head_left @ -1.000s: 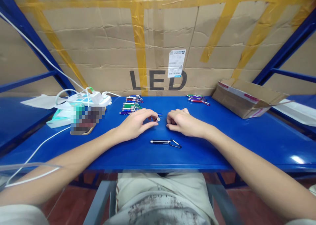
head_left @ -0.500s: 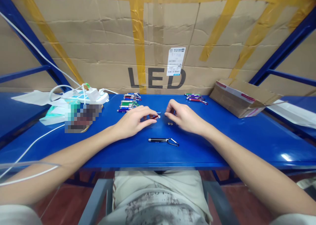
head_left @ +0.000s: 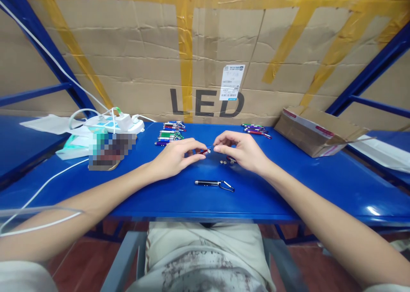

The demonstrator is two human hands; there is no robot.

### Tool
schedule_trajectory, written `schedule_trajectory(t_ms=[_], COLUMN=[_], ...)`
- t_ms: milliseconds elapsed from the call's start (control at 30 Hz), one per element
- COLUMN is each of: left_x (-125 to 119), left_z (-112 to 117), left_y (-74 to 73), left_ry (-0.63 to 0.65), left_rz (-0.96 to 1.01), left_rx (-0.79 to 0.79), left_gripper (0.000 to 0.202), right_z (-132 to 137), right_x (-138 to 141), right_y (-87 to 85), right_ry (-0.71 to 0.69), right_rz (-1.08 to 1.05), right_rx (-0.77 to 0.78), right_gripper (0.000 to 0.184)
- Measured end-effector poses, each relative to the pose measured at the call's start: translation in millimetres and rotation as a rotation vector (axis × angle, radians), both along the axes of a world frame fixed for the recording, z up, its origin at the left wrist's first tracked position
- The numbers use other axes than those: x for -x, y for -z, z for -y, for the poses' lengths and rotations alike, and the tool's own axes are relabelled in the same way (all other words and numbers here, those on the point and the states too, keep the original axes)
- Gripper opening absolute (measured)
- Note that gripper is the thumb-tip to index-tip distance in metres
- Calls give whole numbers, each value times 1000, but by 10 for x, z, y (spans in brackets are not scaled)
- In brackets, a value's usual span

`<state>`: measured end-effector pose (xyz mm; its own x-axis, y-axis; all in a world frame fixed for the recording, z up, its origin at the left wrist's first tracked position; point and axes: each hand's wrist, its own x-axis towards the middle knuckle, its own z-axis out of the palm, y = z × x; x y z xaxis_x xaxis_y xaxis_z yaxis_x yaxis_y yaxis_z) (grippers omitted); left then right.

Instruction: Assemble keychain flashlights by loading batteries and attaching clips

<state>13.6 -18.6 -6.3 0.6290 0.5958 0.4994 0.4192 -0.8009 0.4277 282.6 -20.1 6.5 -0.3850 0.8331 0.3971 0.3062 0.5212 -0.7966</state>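
My left hand (head_left: 175, 156) is closed around a red penlight tube (head_left: 204, 151), its silver end pointing right. Facing it, my right hand (head_left: 245, 150) pinches thumb and forefinger together close to that end; whatever is between the fingertips is too small to make out. Below the right hand's fingers, a dark red piece with a metal clip (head_left: 231, 159) rests on the table, partly covered. Beside it lie small silver button cells (head_left: 223, 162). Nearer to me is a black penlight (head_left: 207, 183) with a carabiner on its right end.
Several coloured penlights (head_left: 169, 134) lie in a row at back left, more (head_left: 256, 130) at back right. An open cardboard box (head_left: 307, 131) stands on the right. On the left are a power strip (head_left: 137, 125), cables and a blurred-out object (head_left: 112, 151). A large carton (head_left: 144, 48) closes off the back.
My right hand has tilted, its fingertips staying near the tube, and the dark red clipped piece shows more beneath it. The whole view has shifted slightly.
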Motion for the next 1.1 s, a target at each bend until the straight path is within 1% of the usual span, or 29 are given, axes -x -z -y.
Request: schedule_trajectory(t_ms=[100, 200, 433, 533, 633, 800, 900, 1033, 1100], left_x=[-3, -4, -8, -12, -15, -15, -38, -109, -141], left_z=[3, -4, -6, -6, -10, -12, 2, 52, 79], left_y=[-2, 2, 3, 11, 25, 36, 37, 41, 41], left_ry=[7, 13, 2, -9, -6, 9, 29, 79, 97], left_rz=[7, 14, 6, 2, 15, 33, 68, 143, 154], left_rx=[9, 14, -21, -47, -62, -46, 16, 220, 295], left_gripper=[24, 24, 23, 23, 22, 22, 20, 19, 18], right_z=[31, 41, 53, 61, 77, 142, 193, 242, 253], right_x=[22, 27, 45, 59, 66, 83, 94, 108, 109], right_y=[2, 5, 34, 54, 64, 36, 9, -9, -18], right_ry=[-20, -42, -85, -83, -72, -42, -35, -32, -36], right_rz=[1, -19, -41, -27, 4, 72, 133, 192, 206], right_rx=[-60, -77, 5, -1, -62, -240, -333, -411, -427], right_gripper=[19, 18, 26, 25, 23, 19, 19, 18, 17])
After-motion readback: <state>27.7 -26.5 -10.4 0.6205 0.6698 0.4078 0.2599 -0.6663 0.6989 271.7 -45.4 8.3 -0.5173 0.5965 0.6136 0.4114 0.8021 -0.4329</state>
